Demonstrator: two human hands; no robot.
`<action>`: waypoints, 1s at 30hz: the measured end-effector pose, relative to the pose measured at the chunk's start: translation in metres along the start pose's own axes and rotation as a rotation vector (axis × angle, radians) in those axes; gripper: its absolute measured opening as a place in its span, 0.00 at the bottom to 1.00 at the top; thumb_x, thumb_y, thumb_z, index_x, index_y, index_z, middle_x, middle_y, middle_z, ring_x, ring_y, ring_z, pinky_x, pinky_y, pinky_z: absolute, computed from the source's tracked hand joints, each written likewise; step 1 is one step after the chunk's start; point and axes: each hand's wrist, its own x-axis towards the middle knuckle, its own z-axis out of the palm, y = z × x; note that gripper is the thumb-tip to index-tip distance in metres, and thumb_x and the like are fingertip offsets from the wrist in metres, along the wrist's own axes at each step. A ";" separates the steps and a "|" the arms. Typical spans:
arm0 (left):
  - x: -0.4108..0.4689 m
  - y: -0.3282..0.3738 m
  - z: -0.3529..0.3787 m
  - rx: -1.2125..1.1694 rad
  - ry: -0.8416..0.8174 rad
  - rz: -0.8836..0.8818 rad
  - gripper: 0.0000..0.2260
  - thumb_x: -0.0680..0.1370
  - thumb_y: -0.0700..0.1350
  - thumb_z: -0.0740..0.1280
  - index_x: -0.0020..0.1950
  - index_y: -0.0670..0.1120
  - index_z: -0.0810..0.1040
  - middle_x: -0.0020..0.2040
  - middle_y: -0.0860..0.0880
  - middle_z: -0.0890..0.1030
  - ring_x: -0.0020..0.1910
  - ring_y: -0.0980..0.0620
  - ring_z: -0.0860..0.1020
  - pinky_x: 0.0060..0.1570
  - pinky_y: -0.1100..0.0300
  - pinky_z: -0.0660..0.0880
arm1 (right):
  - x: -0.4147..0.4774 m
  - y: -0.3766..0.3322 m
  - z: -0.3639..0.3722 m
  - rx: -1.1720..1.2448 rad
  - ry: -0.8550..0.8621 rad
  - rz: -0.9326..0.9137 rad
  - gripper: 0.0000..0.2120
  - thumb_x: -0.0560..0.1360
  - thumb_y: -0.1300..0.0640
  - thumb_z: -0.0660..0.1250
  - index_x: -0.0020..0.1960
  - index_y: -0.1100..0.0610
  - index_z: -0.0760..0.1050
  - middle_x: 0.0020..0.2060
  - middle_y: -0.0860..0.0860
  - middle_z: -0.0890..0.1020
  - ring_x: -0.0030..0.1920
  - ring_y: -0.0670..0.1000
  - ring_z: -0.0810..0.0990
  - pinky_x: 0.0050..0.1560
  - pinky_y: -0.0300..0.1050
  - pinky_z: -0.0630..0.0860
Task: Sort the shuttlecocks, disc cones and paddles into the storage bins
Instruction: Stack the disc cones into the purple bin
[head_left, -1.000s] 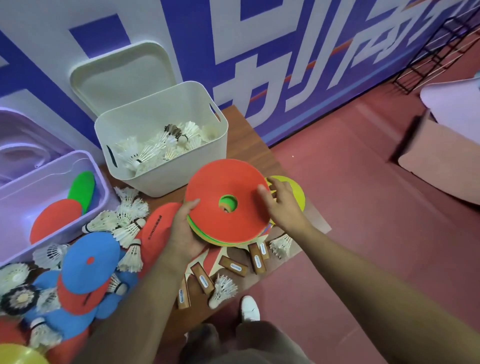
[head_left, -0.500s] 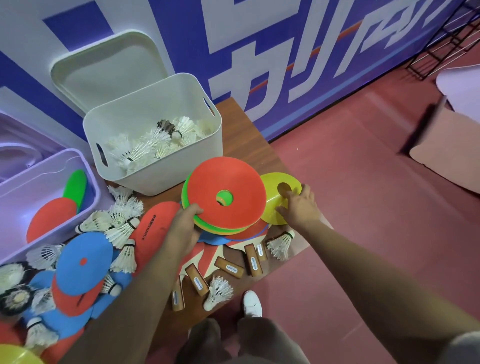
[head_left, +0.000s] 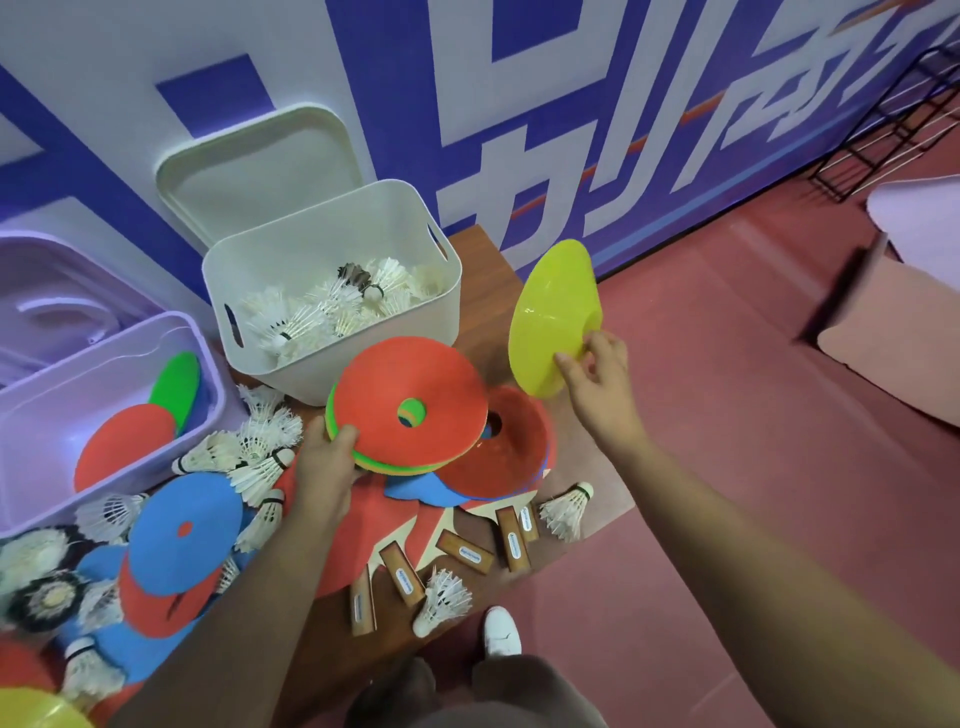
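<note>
Seemingly midway: the white plastic bin (head_left: 332, 371) holds feathered shuttlecocks (head_left: 332, 312), while others and wooden-handled paddles (head_left: 511, 540) litter the counter (head_left: 483, 249). The left hand (head_left: 327, 462) grips a red-topped disc-cone stack (head_left: 441, 384); the right hand (head_left: 597, 374) pinches a yellow plastic disc cone (head_left: 550, 312) aloft.

There are two storage bins, one white bin (head_left: 311, 374) and one purple bin (head_left: 109, 335). Five wooden paddle handles (head_left: 465, 552) show. One yellow disc cone (head_left: 550, 312) is apart from one stack of disc cones (head_left: 410, 379), its layers uncountable. The shuttlecocks (head_left: 322, 317) are too many to count; two lie beside the handles.
</note>
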 end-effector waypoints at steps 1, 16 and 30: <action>0.001 0.000 -0.004 0.021 0.027 0.015 0.12 0.77 0.35 0.61 0.57 0.47 0.75 0.52 0.45 0.81 0.48 0.47 0.81 0.44 0.49 0.80 | -0.003 -0.017 0.007 0.167 -0.081 0.025 0.08 0.76 0.55 0.66 0.52 0.58 0.75 0.53 0.54 0.74 0.51 0.49 0.75 0.57 0.42 0.71; 0.020 -0.015 -0.051 0.051 -0.102 -0.029 0.20 0.77 0.35 0.66 0.64 0.54 0.72 0.61 0.53 0.79 0.56 0.50 0.79 0.52 0.43 0.79 | -0.028 -0.039 0.102 0.203 -0.405 0.705 0.34 0.74 0.28 0.57 0.61 0.57 0.75 0.50 0.57 0.81 0.44 0.59 0.83 0.38 0.46 0.80; 0.034 -0.011 -0.053 0.090 -0.217 0.054 0.21 0.80 0.33 0.62 0.69 0.53 0.69 0.62 0.51 0.76 0.59 0.48 0.76 0.50 0.45 0.79 | -0.026 -0.015 0.150 -0.566 -0.475 0.388 0.18 0.73 0.60 0.65 0.60 0.64 0.67 0.60 0.65 0.70 0.63 0.66 0.68 0.63 0.51 0.66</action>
